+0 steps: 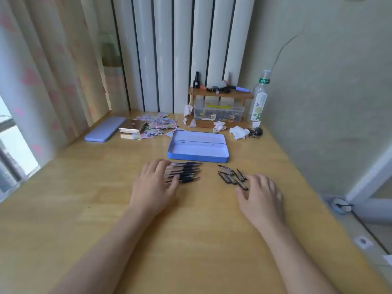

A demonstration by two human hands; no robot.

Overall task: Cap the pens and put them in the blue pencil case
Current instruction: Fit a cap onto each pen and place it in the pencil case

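A blue pencil case (198, 154) lies open in the middle of the wooden desk, nothing inside it. Just in front of it, several uncapped black pens (188, 172) lie side by side, tips pointing right. My left hand (156, 183) rests flat on their left ends, fingers spread, gripping none of them. To the right, several loose black caps (232, 176) lie scattered. My right hand (261, 196) lies palm down beside the caps, fingers apart, its fingertips close to the nearest cap.
The blue lid (106, 132) lies at the back left beside a metal box (132, 126) and patterned cards (158, 124). Behind the case stand a small wooden shelf (220, 94), a clear storage box (218, 113), crumpled tissues (238, 132) and a bottle (260, 96). The wall runs along the right.
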